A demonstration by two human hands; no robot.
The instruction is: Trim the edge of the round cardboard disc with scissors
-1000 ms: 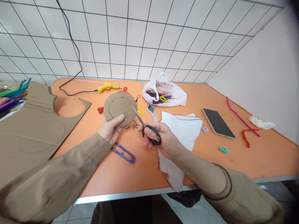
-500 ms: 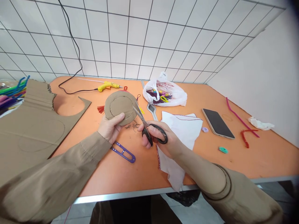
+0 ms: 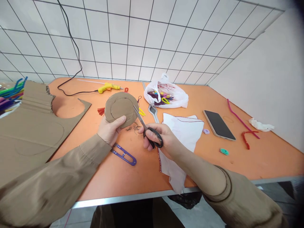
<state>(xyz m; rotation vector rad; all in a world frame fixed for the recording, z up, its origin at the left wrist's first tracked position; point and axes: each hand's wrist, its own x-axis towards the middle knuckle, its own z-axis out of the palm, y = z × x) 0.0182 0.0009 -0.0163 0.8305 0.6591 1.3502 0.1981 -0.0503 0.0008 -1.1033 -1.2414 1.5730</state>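
My left hand [image 3: 111, 126] grips a round cardboard disc [image 3: 122, 109] by its lower edge, thumb on top. A smaller circle is marked or cut on the disc's face. In my right hand [image 3: 158, 139] are black-handled scissors [image 3: 140, 118], their tips at the disc's right part, over the circle's line. The blades look nearly closed. Just below the disc lie dark scraps [image 3: 135, 128] on the orange table. A purple thread snipper [image 3: 124, 154] lies in front of my left hand, and a white cloth [image 3: 182, 129] with dark red stitched edging lies partly beneath my right forearm.
A large cardboard sheet [image 3: 30, 126] with drawn circles covers the left. Behind the disc lie a yellow glue gun [image 3: 109, 87] with its cable and a white plastic bag [image 3: 179, 97] of threads. A phone [image 3: 218, 125], a green bobbin [image 3: 224, 151] and pipe cleaners [image 3: 241, 117] lie right.
The scissors' handles have come together and the blades have closed at the disc. The whole view has shifted slightly; the left hand still holds the disc.
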